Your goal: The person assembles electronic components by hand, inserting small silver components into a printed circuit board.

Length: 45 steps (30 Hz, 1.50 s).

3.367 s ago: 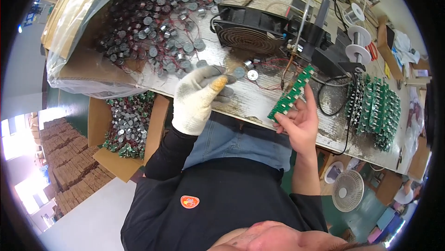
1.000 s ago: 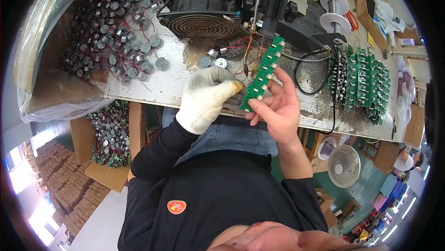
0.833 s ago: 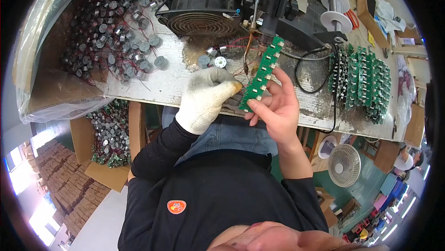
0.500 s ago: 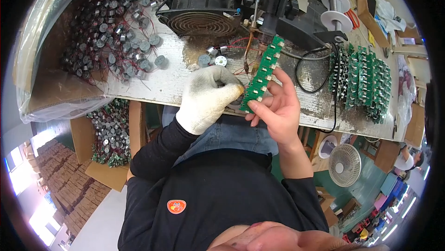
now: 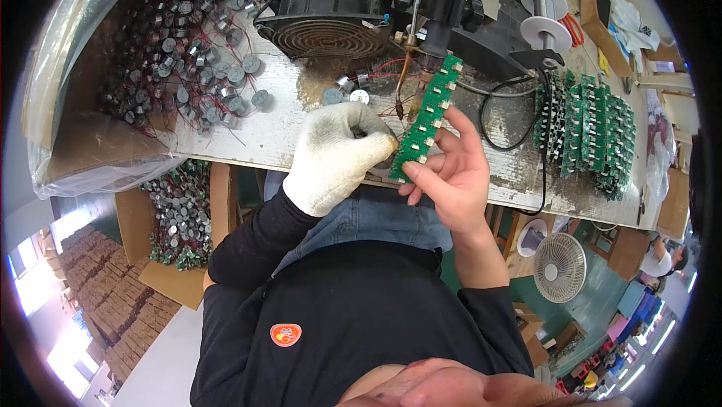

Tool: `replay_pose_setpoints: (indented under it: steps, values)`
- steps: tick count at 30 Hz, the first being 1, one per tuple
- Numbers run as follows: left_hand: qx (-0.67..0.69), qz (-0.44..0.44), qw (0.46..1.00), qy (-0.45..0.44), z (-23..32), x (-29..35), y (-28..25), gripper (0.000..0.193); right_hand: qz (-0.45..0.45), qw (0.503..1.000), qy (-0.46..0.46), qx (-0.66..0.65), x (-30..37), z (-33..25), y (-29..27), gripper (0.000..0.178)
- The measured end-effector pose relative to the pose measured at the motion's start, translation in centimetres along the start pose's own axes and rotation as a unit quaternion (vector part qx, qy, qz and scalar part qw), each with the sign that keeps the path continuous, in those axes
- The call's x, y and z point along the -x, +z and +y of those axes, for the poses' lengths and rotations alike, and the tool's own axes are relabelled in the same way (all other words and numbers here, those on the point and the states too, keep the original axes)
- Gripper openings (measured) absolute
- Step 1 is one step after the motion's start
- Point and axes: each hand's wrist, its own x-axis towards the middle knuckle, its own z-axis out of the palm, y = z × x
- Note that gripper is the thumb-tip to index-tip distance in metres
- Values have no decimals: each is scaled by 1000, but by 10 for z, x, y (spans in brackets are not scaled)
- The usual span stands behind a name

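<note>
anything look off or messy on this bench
Small round silver parts with red wires lie loose across the worn white bench rather than boxed. Only the left hand wears a white glove; the bare right hand holds the green circuit strip.

- Open brown cardboard box [image 5: 169, 245]: near left, under the bench edge, filled with small metal parts.
- Round orange-red badge [image 5: 286, 334]: near centre, on the black shirt.
</note>
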Motion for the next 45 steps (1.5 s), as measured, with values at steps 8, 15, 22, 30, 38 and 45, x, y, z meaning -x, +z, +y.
replay_pose_setpoints:
  steps: [8,15,22,30,38,45]
  values:
    - [-6,-5,1000,-11,-3,-2,0,15,3,1000,13,7,0,1,-1,74]
    - [15,4,1000,-9,-10,0,0,14,17,1000,19,8,2,6,0,74]
    - [-104,73,981,148,-25,8,-15,19,40,999,23,8,-1,3,2,73]
    - [-396,286,841,233,-25,7,-60,44,65,997,-16,37,-9,8,-3,67]
    - [-521,273,802,103,-15,10,-80,45,57,997,-25,46,-8,10,-1,67]
    - [-529,261,803,86,-14,7,-85,44,68,996,-33,57,-8,12,0,68]
